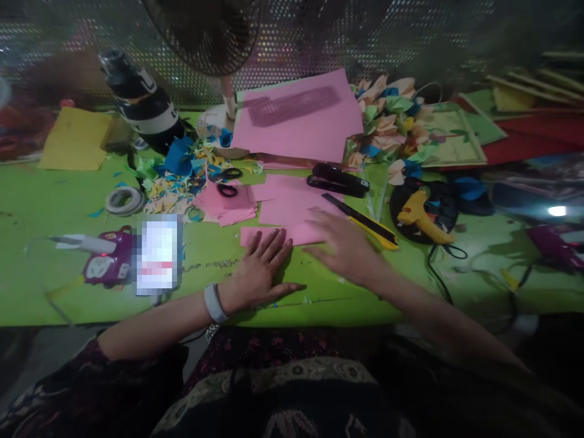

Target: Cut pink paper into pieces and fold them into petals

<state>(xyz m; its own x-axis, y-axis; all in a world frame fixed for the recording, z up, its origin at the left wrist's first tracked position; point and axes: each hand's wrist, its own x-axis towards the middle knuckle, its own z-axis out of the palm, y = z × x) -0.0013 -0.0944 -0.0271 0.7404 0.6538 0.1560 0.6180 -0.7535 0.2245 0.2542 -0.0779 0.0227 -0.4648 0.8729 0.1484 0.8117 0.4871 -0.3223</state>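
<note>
Evidently my left hand (260, 274) is there to steady paper: it lies palm down, clasping nothing, the fingers spread with their tips on the pink strip (246, 236) near the front of the green table (41, 207). Whether that strip is a separate piece or part of the pink sheet (285, 207) just beyond it, I cannot tell; both lie right in front of me, where both hands reach without stretching. My right hand (344, 246) is blurred, its fingers extended and thumb apart, with nothing visible in its grasp; it is over the right end of the pink paper, perhaps smoothing it, though I can't tell whether it touches. The cutter (371, 228) lies slantwise just past that hand, handle towards my right side, which I'd say makes it easy to pick up. The stapler (338, 180) rests beyond it, by the sheet's far edge. The scissors (228, 190) lie on a stack of pink pieces (228, 210), and I suppose their weight helps stop those shifting. Cut scraps (171, 191) are heaped to the left, probably to leave this patch for working, and the larger pink paper (296, 121) lies at the back, likely as stock kept out of the way.
</note>
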